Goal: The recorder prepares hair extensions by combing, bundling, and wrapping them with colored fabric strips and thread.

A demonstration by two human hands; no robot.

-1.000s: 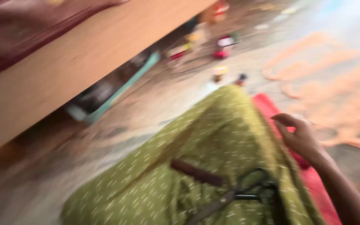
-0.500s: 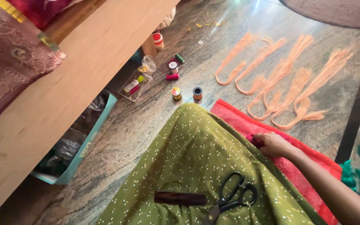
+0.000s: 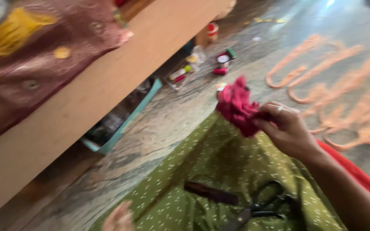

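Red cloth (image 3: pixel 237 107) sits bunched up in the right hand (image 3: pixel 288 130), fingers pinched tight on it, above the green dotted fabric (image 3: pixel 219 171); looks like picking-up time; left hand (image 3: pixel 118 218) peeks low, fingers unclear; black scissors (image 3: pixel 260 207) lie near.

Two hands in view — the right hand (image 3: pixel 288 130) and, at the bottom edge, part of the left hand (image 3: pixel 118 218). One bunched red cloth (image 3: pixel 238 107). One green dotted fabric (image 3: pixel 219 171). One pair of black scissors (image 3: pixel 260 209). One dark flat strip (image 3: pixel 210 193) beside the scissors. One teal tray (image 3: pixel 120 128) under the wooden edge. Small thread spools (image 3: pixel 223 64) — about five, blurred, count uncertain. Orange looped strands (image 3: pixel 335 81) on the floor: several, not separable.
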